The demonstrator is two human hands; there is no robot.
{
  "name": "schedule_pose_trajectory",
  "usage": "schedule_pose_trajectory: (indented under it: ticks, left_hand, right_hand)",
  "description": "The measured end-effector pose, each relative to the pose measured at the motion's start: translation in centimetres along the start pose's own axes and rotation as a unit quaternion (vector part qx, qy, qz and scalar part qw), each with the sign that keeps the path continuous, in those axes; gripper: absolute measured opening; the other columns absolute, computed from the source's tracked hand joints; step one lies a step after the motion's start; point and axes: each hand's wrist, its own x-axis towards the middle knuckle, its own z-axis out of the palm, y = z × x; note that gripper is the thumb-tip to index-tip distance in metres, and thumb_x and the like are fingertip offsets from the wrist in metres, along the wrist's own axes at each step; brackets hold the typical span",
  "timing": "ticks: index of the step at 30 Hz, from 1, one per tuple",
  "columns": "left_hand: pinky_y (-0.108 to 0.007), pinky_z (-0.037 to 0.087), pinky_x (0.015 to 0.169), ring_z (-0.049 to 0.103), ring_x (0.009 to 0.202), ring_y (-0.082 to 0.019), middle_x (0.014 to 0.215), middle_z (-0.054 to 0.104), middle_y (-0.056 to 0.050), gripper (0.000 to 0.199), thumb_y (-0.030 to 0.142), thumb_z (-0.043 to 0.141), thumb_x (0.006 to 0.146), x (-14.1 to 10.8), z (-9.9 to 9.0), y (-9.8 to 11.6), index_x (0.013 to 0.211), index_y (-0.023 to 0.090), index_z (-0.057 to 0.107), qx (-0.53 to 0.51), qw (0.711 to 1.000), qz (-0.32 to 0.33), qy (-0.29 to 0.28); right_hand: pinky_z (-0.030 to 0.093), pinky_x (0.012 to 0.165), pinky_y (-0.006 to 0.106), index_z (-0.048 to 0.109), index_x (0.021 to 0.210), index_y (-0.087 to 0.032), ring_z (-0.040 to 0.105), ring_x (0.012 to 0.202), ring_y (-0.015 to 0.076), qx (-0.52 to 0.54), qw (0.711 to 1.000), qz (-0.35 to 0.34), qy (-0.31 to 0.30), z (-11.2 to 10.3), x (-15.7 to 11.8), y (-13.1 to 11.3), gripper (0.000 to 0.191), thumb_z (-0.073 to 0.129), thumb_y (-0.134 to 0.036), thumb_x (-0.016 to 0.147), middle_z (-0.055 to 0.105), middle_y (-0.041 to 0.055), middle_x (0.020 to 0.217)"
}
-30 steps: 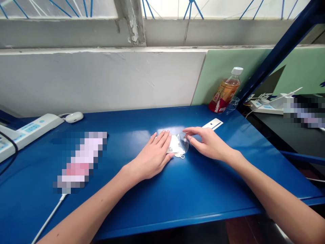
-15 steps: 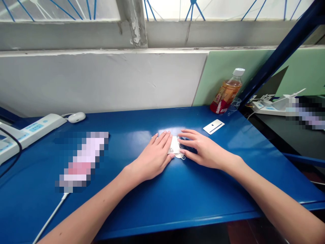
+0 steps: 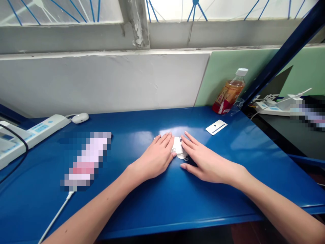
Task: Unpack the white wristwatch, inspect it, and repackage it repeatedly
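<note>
My left hand [image 3: 154,159] lies flat, fingers together, pressing the small white packet [image 3: 178,149] onto the blue surface [image 3: 177,203]. My right hand [image 3: 205,162] has slid in from the right and now lies flat over the clear flap it was pinching a second ago, so both hands cover the packet, gripping nothing. The white card [image 3: 216,127] sits well apart.

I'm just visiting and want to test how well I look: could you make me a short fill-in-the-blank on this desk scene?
1. Both hands, left hand and right hand, lie flat on a small ____ packet.
2. The table is coloured ____.
3. The bottle has a ____ cap.
4. The white card lies to the packet's ____.

Missing words: white; blue; white; right
</note>
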Motion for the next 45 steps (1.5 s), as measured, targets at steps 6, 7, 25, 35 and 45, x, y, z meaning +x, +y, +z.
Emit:
schedule_pose_trajectory:
  ticks: [6,7,25,35,45]
  left_hand:
    - [-0.051,0.026,0.119,0.026,0.15,-0.036,0.159,0.031,-0.025,0.057,0.036,0.028,0.107,0.1,-0.2,0.0,0.151,0.0,0.032,-0.001,1.0,-0.001,-0.014]
    - [-0.051,0.026,0.119,0.025,0.15,-0.036,0.159,0.03,-0.025,0.058,0.037,0.027,0.107,0.1,-0.2,0.0,0.151,0.0,0.031,0.0,1.0,-0.001,-0.015]
    - [-0.051,0.025,0.121,0.022,0.152,-0.031,0.16,0.031,-0.021,0.056,0.039,0.039,0.104,0.1,0.4,-0.3,0.152,0.011,0.031,-0.082,0.996,0.027,0.032]
    - [-0.056,0.029,0.118,0.023,0.15,-0.038,0.158,0.036,-0.022,0.081,0.062,0.058,0.09,-1.0,-2.6,-2.6,0.149,0.01,0.04,-0.093,0.994,-0.049,0.003]
    - [-0.05,0.034,0.117,0.032,0.147,-0.039,0.15,0.048,-0.019,0.079,0.071,0.063,0.082,-1.2,-2.6,-3.4,0.136,0.013,0.054,-0.092,0.993,-0.078,-0.007]
  right_hand:
    - [0.041,0.115,0.057,0.046,0.144,-0.001,0.021,0.15,0.0407,-0.007,1.0,0.003,-0.011,-0.1,0.2,-0.2,0.07,0.058,-0.046,0.093,0.038,0.0286,0.155]
    - [0.041,0.114,0.058,0.046,0.143,0.0,0.022,0.149,0.0413,-0.011,1.0,0.003,-0.005,-0.1,0.3,-0.2,0.07,0.059,-0.045,0.092,0.036,0.0293,0.155]
    - [0.049,0.106,0.053,0.072,0.111,-0.015,0.056,0.13,0.0321,0.035,0.989,-0.053,0.134,0.2,1.8,4.2,0.029,0.05,-0.013,0.092,0.07,0.0151,0.124]
    - [0.051,0.104,0.049,0.066,0.125,-0.014,0.057,0.128,0.0337,0.013,0.997,-0.047,0.058,-1.8,1.5,4.3,0.046,0.063,-0.045,0.091,0.068,0.017,0.128]
    - [0.046,0.11,0.053,0.063,0.132,-0.009,0.048,0.136,0.0379,0.001,0.999,-0.036,0.015,-1.6,1.5,4.5,0.065,0.067,-0.054,0.086,0.06,0.0204,0.14]
